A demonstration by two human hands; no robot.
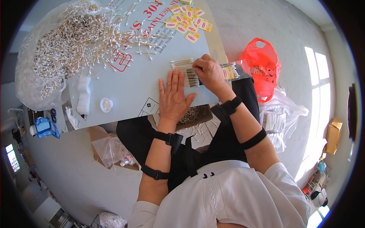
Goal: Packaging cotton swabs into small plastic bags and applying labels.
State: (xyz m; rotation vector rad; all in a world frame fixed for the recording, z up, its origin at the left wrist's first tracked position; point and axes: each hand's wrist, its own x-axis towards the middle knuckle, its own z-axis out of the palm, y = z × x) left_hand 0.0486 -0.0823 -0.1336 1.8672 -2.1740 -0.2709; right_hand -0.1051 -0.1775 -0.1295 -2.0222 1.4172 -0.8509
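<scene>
My left hand (174, 95) lies flat on the table with its fingers stretched out, the fingertips touching the left ends of a row of cotton swabs (192, 77). Over the right part of that row, my right hand (210, 74) is closed in a pinch; what its fingertips hold is hidden. More swabs (181, 62) lie side by side just beyond my left fingertips. Right of my right hand, a clear plastic bag (244, 67) with swabs and a yellow label card (228, 72) in it reaches past the table edge.
A big clear bag (26, 81) spills loose swabs (72, 41) over the table's (140, 81) left side. Yellow label cards (192, 37) lie scattered at the far edge. Cotton pads (84, 95) and a small white dish (106, 105) sit near left. A red bag (262, 53) stands beyond the right edge.
</scene>
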